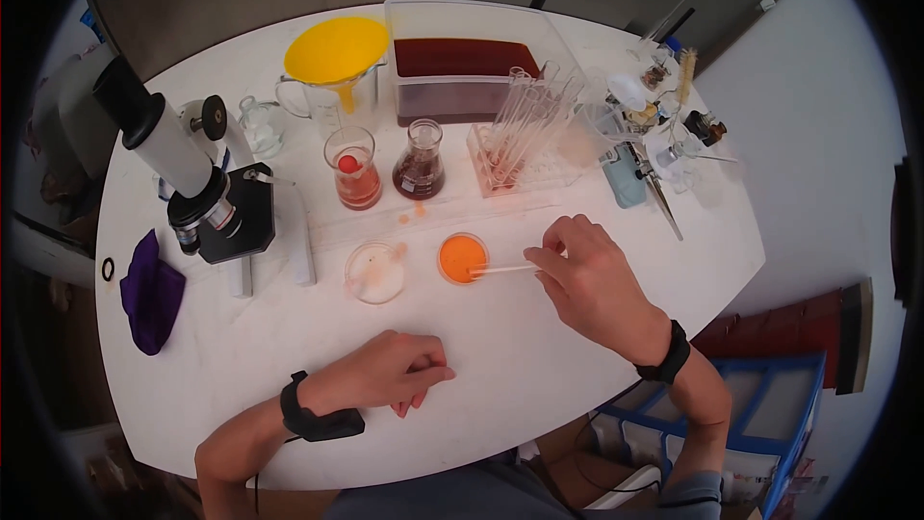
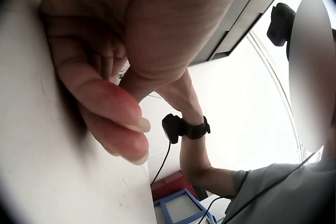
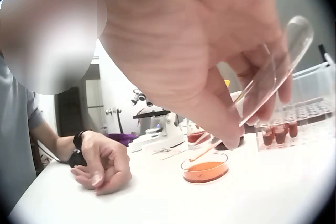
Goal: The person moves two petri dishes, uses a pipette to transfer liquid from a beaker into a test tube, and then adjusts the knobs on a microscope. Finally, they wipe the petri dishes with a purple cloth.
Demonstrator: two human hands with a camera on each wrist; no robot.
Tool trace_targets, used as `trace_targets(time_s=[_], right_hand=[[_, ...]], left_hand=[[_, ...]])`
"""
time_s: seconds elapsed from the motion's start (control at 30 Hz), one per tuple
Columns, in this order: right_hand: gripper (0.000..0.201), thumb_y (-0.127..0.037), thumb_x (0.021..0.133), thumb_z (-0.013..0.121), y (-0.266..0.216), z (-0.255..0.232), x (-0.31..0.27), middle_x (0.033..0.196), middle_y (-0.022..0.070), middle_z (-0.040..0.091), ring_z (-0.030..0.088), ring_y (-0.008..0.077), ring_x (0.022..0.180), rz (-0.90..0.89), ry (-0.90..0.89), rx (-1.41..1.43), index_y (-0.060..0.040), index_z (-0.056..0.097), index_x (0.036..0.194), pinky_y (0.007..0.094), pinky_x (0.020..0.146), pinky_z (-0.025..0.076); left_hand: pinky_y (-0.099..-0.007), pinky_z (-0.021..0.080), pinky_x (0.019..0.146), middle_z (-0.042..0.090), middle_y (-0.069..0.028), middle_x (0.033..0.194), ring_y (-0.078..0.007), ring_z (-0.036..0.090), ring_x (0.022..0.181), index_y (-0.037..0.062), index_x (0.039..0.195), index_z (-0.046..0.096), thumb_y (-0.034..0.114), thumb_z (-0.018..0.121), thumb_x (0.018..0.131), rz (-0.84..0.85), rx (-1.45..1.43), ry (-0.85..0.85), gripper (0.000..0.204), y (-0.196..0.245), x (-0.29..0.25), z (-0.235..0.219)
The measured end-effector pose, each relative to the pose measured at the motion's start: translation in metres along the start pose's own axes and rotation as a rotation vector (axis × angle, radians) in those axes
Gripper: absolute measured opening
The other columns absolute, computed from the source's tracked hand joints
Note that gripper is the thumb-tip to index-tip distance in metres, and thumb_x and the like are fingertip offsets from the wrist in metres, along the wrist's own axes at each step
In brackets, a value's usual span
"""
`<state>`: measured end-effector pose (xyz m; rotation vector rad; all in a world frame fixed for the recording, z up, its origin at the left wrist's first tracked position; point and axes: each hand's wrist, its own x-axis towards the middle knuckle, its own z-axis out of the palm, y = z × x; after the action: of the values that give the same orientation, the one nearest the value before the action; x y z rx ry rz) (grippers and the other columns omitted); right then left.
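My right hand (image 1: pixel 592 279) pinches a clear plastic dropper (image 1: pixel 505 270) between thumb and fingers. Its tip is at a small round dish (image 1: pixel 456 252) of orange liquid; whether it touches the liquid I cannot tell. In the right wrist view the dropper's clear bulb (image 3: pixel 300 34) sticks out past the fingers, above the orange dish (image 3: pixel 205 172). My left hand (image 1: pixel 390 371) rests on the white table with loosely curled fingers, holding nothing; the left wrist view shows its reddish fingertips (image 2: pixel 118 111) close up. A second dish (image 1: pixel 375 273), with faint orange smears, lies left of the orange one.
A microscope (image 1: pixel 207 188) and purple cloth (image 1: pixel 152 299) are on the left. Behind the dishes stand a beaker (image 1: pixel 357 183), a dark-filled flask (image 1: pixel 420 169), a tube rack (image 1: pixel 496 173), a yellow funnel (image 1: pixel 337 50) and a tub (image 1: pixel 462 96). Tweezers (image 1: pixel 664 204) lie at the right.
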<state>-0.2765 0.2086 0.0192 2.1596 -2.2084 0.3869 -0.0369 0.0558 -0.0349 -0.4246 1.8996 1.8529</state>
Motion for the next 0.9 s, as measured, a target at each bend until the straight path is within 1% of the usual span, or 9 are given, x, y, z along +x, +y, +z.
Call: trace_targets(time_s=[0.03, 0.1, 0.2, 0.33, 0.4, 0.53, 0.67, 0.73, 0.9], right_hand=[[0.025, 0.004, 0.073, 0.072, 0.004, -0.001, -0.003, 0.094, 0.0103, 0.058, 0.057, 0.0263, 0.092, 0.009, 0.01, -0.005, 0.0023, 0.074, 0.099, 0.0351, 0.076, 0.049], [0.027, 0.002, 0.077, 0.079, 0.014, -0.004, -0.009, 0.098, 0.0063, 0.06, 0.058, 0.0224, 0.093, 0.145, 0.042, 0.392, -0.0047, 0.078, 0.103, 0.0327, 0.077, 0.05], [0.029, -0.001, 0.077, 0.084, 0.035, -0.003, -0.017, 0.099, 0.0045, 0.063, 0.06, 0.017, 0.094, 0.266, 0.078, 0.685, -0.008, 0.08, 0.105, 0.0301, 0.079, 0.05], [0.022, -0.005, 0.083, 0.082, 0.064, -0.01, -0.006, 0.103, 0.0053, 0.069, 0.064, 0.0132, 0.092, 0.334, 0.254, 0.795, -0.004, 0.078, 0.104, 0.0276, 0.079, 0.051], [0.019, -0.008, 0.088, 0.08, 0.075, -0.016, 0.011, 0.107, 0.0074, 0.073, 0.068, 0.0126, 0.087, 0.404, 0.485, 0.839, -0.0005, 0.077, 0.105, 0.0259, 0.078, 0.053], [0.018, -0.008, 0.089, 0.078, 0.096, -0.005, 0.046, 0.102, 0.0106, 0.075, 0.071, 0.0165, 0.084, 0.432, 0.723, 0.726, 0.0049, 0.073, 0.101, 0.0284, 0.075, 0.056], [0.017, -0.007, 0.087, 0.077, 0.113, 0.013, 0.069, 0.093, 0.0139, 0.075, 0.072, 0.0197, 0.079, 0.404, 0.78, 0.553, 0.0057, 0.073, 0.098, 0.0298, 0.073, 0.057], [0.014, -0.006, 0.085, 0.077, 0.119, 0.023, 0.076, 0.084, 0.0159, 0.074, 0.073, 0.022, 0.074, 0.411, 0.62, 0.501, 0.0052, 0.073, 0.093, 0.0307, 0.071, 0.057], [0.011, -0.005, 0.084, 0.077, 0.122, 0.018, 0.085, 0.078, 0.017, 0.073, 0.073, 0.0251, 0.073, 0.431, 0.49, 0.456, 0.0045, 0.072, 0.088, 0.0337, 0.069, 0.057]], left_hand=[[-0.0244, 0.049, 0.048, 0.065, -0.0046, 0.064, -0.0112, 0.065, 0.052, -0.0006, 0.095, 0.063, 0.019, 0.062, 0.105, -0.009, -0.005, 0.006, 0.022, 0.0, 0.0, 0.0], [-0.0244, 0.049, 0.047, 0.065, -0.0047, 0.065, -0.0112, 0.065, 0.052, -0.0005, 0.096, 0.063, 0.02, 0.062, 0.105, -0.02, 0.005, 0.006, 0.022, 0.001, 0.0, 0.001], [-0.0246, 0.049, 0.047, 0.065, -0.0047, 0.065, -0.0113, 0.065, 0.052, -0.0003, 0.096, 0.063, 0.02, 0.062, 0.105, -0.041, 0.004, 0.009, 0.022, 0.002, 0.001, 0.002], [-0.0245, 0.049, 0.048, 0.065, -0.0045, 0.065, -0.0112, 0.065, 0.053, -0.0003, 0.097, 0.064, 0.02, 0.062, 0.105, -0.067, 0.0, 0.012, 0.022, 0.006, 0.0, 0.002], [-0.0244, 0.049, 0.048, 0.065, -0.0045, 0.065, -0.011, 0.065, 0.053, -0.0003, 0.097, 0.064, 0.02, 0.062, 0.105, -0.076, -0.007, 0.01, 0.022, 0.005, -0.001, 0.003], [-0.024, 0.049, 0.049, 0.065, -0.0045, 0.066, -0.0107, 0.064, 0.054, -0.0002, 0.099, 0.064, 0.02, 0.061, 0.105, -0.062, -0.031, 0.003, 0.022, 0.001, 0.0, 0.003], [-0.024, 0.048, 0.049, 0.065, -0.0044, 0.067, -0.0108, 0.064, 0.054, -0.0002, 0.1, 0.064, 0.021, 0.061, 0.105, -0.072, -0.029, 0.004, 0.022, 0.003, 0.0, 0.004], [-0.0238, 0.048, 0.049, 0.065, -0.0043, 0.067, -0.0108, 0.064, 0.054, -0.0003, 0.101, 0.064, 0.021, 0.061, 0.106, -0.093, -0.032, 0.009, 0.022, 0.007, -0.002, 0.004], [-0.0236, 0.048, 0.049, 0.065, -0.0042, 0.068, -0.0108, 0.064, 0.054, -0.0001, 0.101, 0.064, 0.022, 0.061, 0.106, -0.066, -0.031, -0.005, 0.023, 0.004, -0.002, 0.003]])
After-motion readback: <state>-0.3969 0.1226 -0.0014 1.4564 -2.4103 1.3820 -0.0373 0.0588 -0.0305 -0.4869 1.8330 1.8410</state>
